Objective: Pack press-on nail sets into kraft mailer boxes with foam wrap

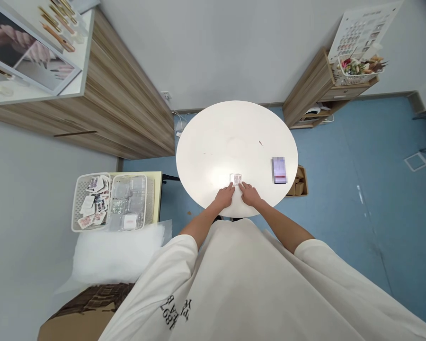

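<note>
On the round white table (pixel 234 128), near its front edge, lies a small clear plastic box (pixel 236 177) with pinkish pieces inside, too small to make out. My left hand (pixel 224 197) has its fingertips on the box's near left corner. At the near right corner, the fingertips of my right hand (pixel 250 194) press against the same box. Both hands are low over the tabletop, fingers pointing forward and partly closed. To the right of them lies a phone (pixel 279 170) with a blurred purple screen.
White baskets (pixel 149 201) at the left hold nail sets (pixel 99 184) and clear boxes (pixel 129 203). Bubble wrap (pixel 113 253) lies in front of them. Wooden cabinets (pixel 128 90) flank the table. A cardboard box (pixel 300 182) stands on the blue floor at the right.
</note>
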Tool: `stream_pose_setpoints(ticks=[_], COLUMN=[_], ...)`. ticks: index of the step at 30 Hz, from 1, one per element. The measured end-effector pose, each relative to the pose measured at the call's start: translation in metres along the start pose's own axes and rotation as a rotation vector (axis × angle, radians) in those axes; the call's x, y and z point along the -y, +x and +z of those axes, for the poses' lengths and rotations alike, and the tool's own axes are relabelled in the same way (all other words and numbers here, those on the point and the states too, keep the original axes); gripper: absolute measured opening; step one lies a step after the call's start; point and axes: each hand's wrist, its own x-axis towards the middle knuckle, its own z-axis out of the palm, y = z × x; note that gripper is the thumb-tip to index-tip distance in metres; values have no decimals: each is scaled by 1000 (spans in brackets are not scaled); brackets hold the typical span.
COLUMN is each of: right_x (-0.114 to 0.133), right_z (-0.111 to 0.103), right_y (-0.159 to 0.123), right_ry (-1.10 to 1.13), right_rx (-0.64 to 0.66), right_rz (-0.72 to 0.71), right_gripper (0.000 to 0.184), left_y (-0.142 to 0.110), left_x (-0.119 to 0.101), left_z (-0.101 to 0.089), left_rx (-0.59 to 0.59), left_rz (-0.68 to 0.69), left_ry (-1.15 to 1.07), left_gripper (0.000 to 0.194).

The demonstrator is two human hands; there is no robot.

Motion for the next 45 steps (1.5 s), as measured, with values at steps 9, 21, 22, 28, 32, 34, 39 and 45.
stream_pose_setpoints(ticks=[9,21,22,28,32,34,39,45], right_x=[27,133,141,184,201,205,204,193], right_z=[-4,-5,-5,0,5,6,6,2], right_y=[8,71,75,97,103,103,95,73], right_ry=[-58,-60,-54,-81,-88,-88,-52,-63], right_rx=[8,40,40,50,46,51,30,-24], right_rz=[-34,-107,-107,-99,-73,-62,-28,-19], right_gripper=[76,83,83,82,81,81,81,76], left_y=[-11,-58,-61,-81,-87,-89,-93,-106], left_x=[17,116,125,161,171,173,174,167], left_z=[-8,-51,-56,-76,-80,-80,-78,-73], left_rx=[-43,-105,-100,-143,-114,-100,-132,-180], left_rz=[-21,-210,-231,-188,-73,-74,-73,-117], left_ry=[105,80,70,56,54,50,44,59], left_gripper=[73,79,80,82,82,82,83,82])
